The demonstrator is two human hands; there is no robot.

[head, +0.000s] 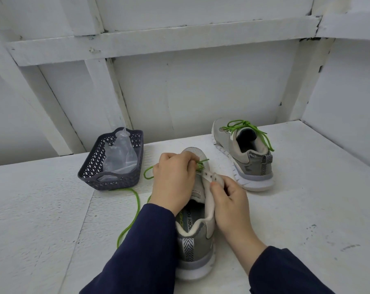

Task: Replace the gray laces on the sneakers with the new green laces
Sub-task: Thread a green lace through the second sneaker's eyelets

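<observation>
Green lace (pixel 137 200) is pinched in the curled fingers of the left hand (pixel 173 179), up at the toe-end eyelets of a grey sneaker (pixel 192 236); the sneaker stands on a white table (pixel 307 209) directly under both hands, heel toward the person; the loose length of lace loops out to the left of the left hand, then trails back beside the navy left sleeve (pixel 141 247). Just right of the left hand, the right hand (pixel 228 204) grips the sneaker's eyelet strip (pixel 209 177) between thumb and curled fingers, holding that side of the upper pulled open; the upper eyelets on this strip show bare. Beyond the right hand, and apart from it, a second grey sneaker (pixel 247 162) stands with its heel facing back; its own green lace (pixel 243 126) is threaded and tied in a bow. Left of the left hand, near it, sits a dark lattice basket (pixel 116 181) holding a clear plastic bag (pixel 120 153).
</observation>
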